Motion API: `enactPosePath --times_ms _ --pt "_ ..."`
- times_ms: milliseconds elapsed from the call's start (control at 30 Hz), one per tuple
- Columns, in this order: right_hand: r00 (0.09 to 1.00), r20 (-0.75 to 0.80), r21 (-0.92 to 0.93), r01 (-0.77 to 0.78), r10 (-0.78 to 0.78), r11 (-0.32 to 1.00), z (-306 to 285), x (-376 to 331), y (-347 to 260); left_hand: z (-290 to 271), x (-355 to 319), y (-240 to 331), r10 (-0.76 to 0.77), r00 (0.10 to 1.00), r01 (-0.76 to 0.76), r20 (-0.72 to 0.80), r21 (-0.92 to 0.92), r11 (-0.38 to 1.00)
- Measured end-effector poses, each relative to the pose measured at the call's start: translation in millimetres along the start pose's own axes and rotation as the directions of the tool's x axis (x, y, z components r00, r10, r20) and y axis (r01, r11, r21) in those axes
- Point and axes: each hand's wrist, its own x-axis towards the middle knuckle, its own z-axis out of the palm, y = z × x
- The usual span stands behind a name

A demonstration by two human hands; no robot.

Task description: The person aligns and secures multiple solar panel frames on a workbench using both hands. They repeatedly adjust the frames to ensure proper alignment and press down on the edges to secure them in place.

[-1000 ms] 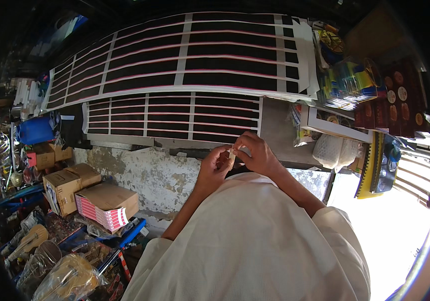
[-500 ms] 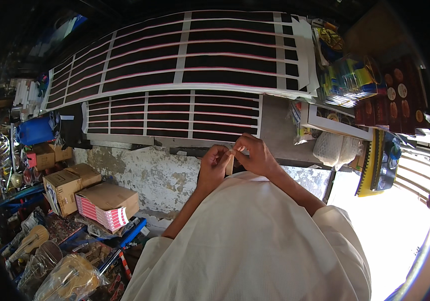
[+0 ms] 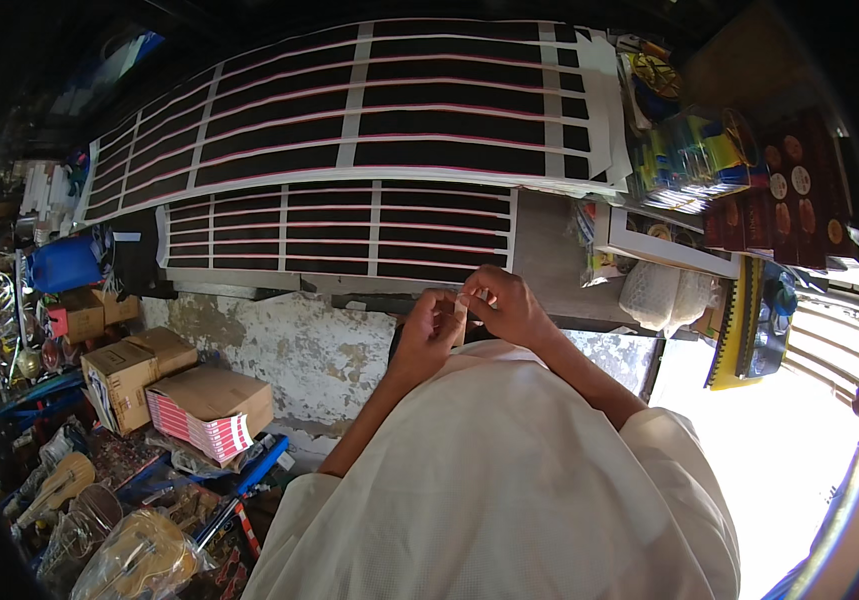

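My left hand (image 3: 429, 330) and my right hand (image 3: 505, 304) meet in front of my body, close to the counter's near edge. Both are closed, the fingertips pinched together. Whatever lies between them is too small and hidden to name; a thin pale bit shows at the fingertips. Just beyond the hands lies a long sheet (image 3: 329, 232) printed with black blocks and thin white and pink lines. Farther back, a larger stack of similar printed sheets (image 3: 269, 110) spreads over the counter, its right corners slightly lifted.
Cardboard boxes (image 3: 214, 390) stand at left, below a blue bag (image 3: 64, 262). Plastic-wrapped toy guitars (image 3: 134, 555) lie at lower left. On the right are packs of pens (image 3: 694, 155), bubble-wrapped goods (image 3: 661, 295) and yellow spiral notebooks (image 3: 734, 325). A peeling wall (image 3: 299, 340) runs under the counter.
The view has shifted slightly, so the sheets sit a little farther left. My hands stay pinched together, with the left fingers bent a little differently.
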Motion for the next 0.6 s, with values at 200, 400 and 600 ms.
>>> enactPosePath --times_ms 200,400,600 --pt "0.995 -0.016 0.089 -0.096 0.097 0.991 4.0 4.0 -3.1 -0.2 1.4 0.2 -0.009 0.997 0.02 0.079 -0.136 0.991" --pt "0.972 -0.196 -0.151 0.097 -0.126 0.984 -22.0 36.7 38.9 1.0 -7.1 24.4 -0.091 0.991 0.103 0.093 -0.13 0.986" --pt "0.901 -0.421 -0.71 -0.257 -0.103 0.656 -74.7 126.1 115.0 13.6 6.3 43.5 -0.111 0.944 0.1 0.31 0.05 0.994"
